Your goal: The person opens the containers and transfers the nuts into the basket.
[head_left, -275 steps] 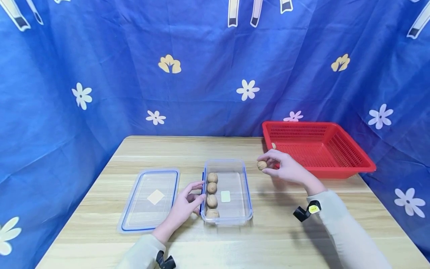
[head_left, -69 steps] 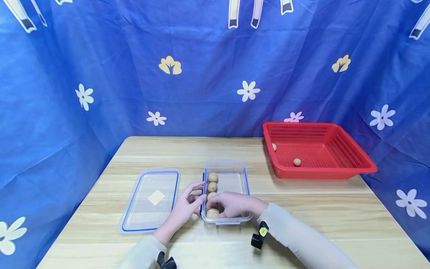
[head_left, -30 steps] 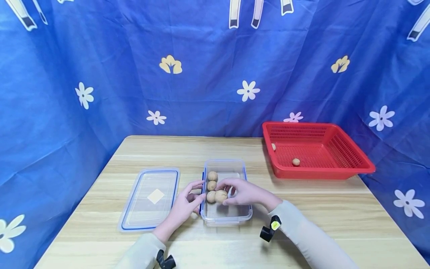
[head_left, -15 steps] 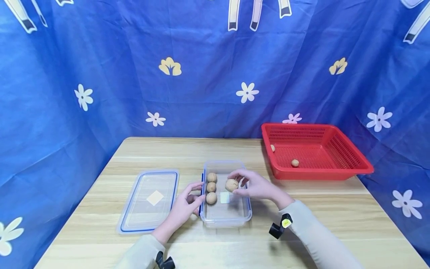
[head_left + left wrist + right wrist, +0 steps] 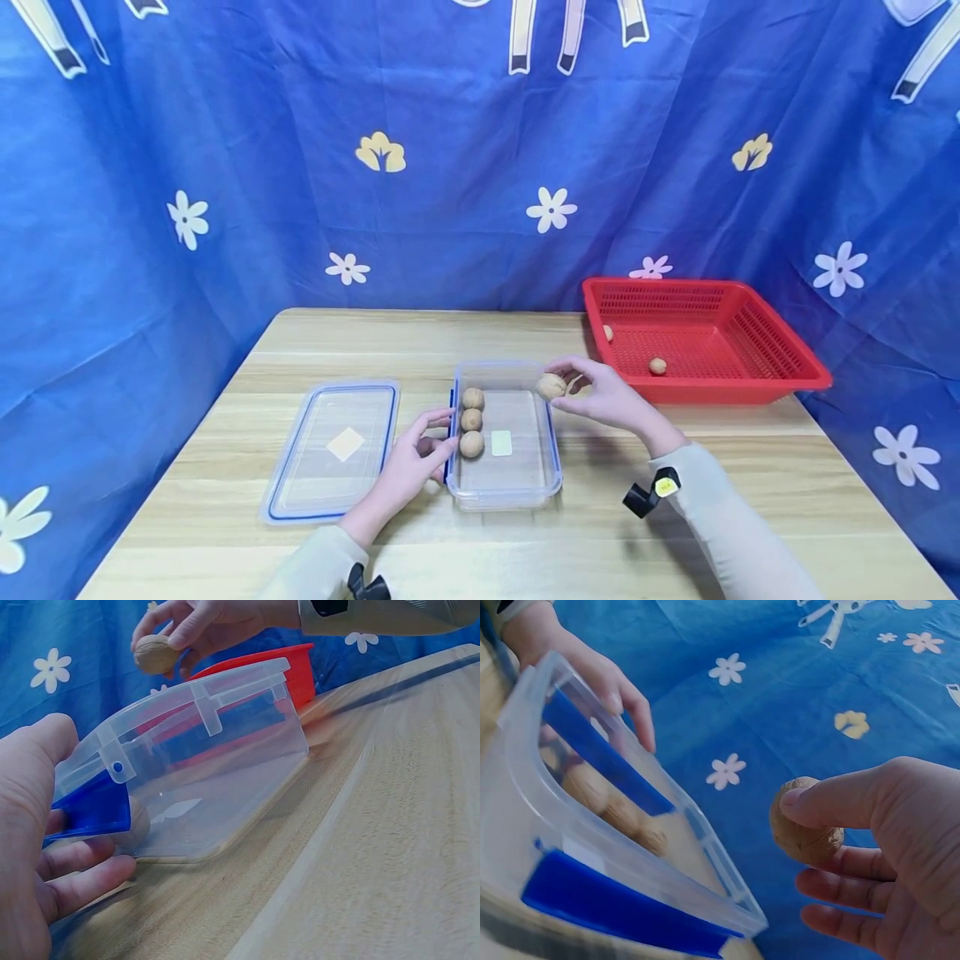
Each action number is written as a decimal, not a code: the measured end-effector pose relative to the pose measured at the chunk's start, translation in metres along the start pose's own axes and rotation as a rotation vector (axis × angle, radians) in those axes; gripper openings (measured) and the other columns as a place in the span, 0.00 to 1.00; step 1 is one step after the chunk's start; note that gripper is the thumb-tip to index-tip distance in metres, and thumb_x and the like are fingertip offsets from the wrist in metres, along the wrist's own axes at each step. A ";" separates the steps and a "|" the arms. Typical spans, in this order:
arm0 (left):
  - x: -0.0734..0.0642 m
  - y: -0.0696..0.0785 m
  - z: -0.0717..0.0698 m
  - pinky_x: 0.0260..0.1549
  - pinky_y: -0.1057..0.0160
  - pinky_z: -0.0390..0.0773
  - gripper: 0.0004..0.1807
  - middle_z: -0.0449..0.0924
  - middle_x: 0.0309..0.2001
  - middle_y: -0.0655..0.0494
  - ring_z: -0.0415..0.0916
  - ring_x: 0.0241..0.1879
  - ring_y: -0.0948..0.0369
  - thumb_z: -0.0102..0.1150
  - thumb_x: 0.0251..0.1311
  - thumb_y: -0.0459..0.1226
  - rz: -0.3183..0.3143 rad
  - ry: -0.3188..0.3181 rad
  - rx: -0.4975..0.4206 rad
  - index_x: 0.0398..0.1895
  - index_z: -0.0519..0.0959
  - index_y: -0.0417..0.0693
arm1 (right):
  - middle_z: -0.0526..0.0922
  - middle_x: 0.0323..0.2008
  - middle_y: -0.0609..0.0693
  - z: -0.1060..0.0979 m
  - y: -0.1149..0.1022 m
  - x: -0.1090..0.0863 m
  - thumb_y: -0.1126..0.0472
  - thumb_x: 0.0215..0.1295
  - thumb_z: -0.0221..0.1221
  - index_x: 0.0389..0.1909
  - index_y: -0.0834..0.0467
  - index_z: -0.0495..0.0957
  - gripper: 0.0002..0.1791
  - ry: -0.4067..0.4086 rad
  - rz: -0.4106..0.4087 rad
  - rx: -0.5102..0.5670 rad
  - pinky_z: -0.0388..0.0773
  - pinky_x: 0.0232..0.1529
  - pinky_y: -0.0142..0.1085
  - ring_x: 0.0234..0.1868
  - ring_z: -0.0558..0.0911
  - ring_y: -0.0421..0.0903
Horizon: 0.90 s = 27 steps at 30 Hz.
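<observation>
My right hand pinches a walnut between thumb and fingers, raised over the right rim of the clear plastic container. In the right wrist view the walnut sits under the thumb, beside the container. Three walnuts lie in a row along the container's left wall. My left hand rests against that left side. In the left wrist view its thumb is at the rim and its fingers lie loosely by the blue latch.
A clear lid with a blue seal lies flat at the left. The red basket stands at the back right, with one walnut on its floor and another by its left wall. A blue curtain hangs behind the table.
The front walnut of the container's row has been picked up by my right hand and carried rightward and back. One second ago it was low inside the container. My left hand stays put.
</observation>
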<state>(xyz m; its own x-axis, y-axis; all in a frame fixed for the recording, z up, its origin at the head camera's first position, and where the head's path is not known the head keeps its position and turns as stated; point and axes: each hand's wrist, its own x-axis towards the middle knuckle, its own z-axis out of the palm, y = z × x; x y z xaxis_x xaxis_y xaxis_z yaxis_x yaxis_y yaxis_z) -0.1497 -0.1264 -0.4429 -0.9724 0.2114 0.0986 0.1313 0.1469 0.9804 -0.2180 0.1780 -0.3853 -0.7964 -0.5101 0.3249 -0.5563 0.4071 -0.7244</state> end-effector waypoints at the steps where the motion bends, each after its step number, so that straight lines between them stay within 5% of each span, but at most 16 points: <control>1: 0.000 0.000 0.000 0.23 0.51 0.82 0.25 0.68 0.57 0.41 0.77 0.34 0.51 0.56 0.61 0.31 -0.002 0.001 0.001 0.62 0.67 0.43 | 0.79 0.39 0.48 -0.004 0.001 -0.001 0.64 0.51 0.69 0.49 0.58 0.76 0.23 0.005 -0.001 0.003 0.79 0.41 0.42 0.40 0.77 0.45; 15: 0.001 -0.002 0.000 0.22 0.51 0.82 0.24 0.68 0.57 0.42 0.77 0.36 0.48 0.56 0.61 0.31 0.004 0.006 -0.010 0.62 0.67 0.44 | 0.79 0.40 0.58 -0.049 -0.028 -0.014 0.69 0.53 0.66 0.51 0.63 0.73 0.23 0.141 0.162 -0.086 0.78 0.40 0.49 0.40 0.77 0.56; 21: 0.001 -0.002 0.001 0.22 0.51 0.82 0.24 0.68 0.56 0.42 0.77 0.36 0.50 0.56 0.61 0.31 -0.001 0.013 0.001 0.61 0.68 0.45 | 0.79 0.42 0.61 -0.063 -0.014 -0.018 0.69 0.54 0.65 0.51 0.65 0.73 0.22 0.200 0.164 -0.121 0.77 0.42 0.51 0.42 0.77 0.55; 27: 0.002 -0.002 0.001 0.22 0.53 0.82 0.24 0.68 0.56 0.41 0.77 0.35 0.52 0.56 0.61 0.31 -0.003 0.018 0.007 0.61 0.68 0.44 | 0.78 0.46 0.58 -0.081 0.024 -0.021 0.62 0.56 0.65 0.53 0.59 0.72 0.23 0.253 0.226 -0.106 0.76 0.44 0.47 0.43 0.76 0.52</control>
<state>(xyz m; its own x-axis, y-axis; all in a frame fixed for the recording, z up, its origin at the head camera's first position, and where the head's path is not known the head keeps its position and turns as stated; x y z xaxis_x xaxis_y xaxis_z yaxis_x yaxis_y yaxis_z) -0.1516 -0.1256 -0.4452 -0.9761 0.1936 0.0989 0.1299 0.1546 0.9794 -0.2344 0.2600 -0.3602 -0.9283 -0.2001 0.3135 -0.3705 0.5711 -0.7325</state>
